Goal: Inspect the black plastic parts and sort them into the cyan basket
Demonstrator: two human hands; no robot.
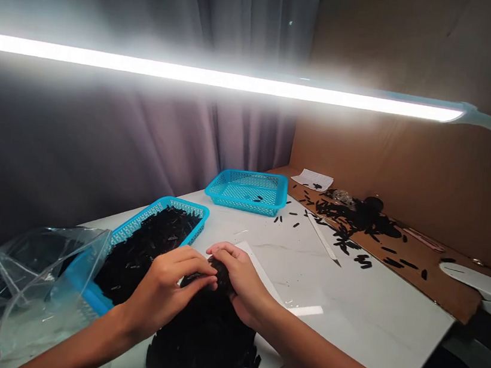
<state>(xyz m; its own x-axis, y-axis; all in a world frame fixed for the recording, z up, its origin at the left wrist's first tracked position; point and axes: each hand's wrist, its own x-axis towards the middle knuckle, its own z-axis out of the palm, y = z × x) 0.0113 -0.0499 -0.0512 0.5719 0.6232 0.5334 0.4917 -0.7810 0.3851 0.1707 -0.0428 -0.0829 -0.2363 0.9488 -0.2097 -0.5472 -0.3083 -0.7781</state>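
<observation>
Both hands meet over a dense mass of short black strips [206,342] at the front of the table. My right hand [240,277] is closed round a dark, rounded thing [221,272], mostly hidden by the fingers. From the other side, my left hand [176,277] pinches thumb and fingertips together against it. Whatever lies in that pinch is too dark and small to make out. Left of the hands, a blue plastic basket [199,232] holds many more black strips [146,249]. A white sheet [257,264] lies partly under the mass.
A clear zip bag [43,278] with dark contents overlaps the left basket. Farther back stands a second blue basket [245,205] with a few strips. A white pencil-like tool [322,239] and scattered strips [359,217] lie right. A lit lamp bar [223,77] crosses above.
</observation>
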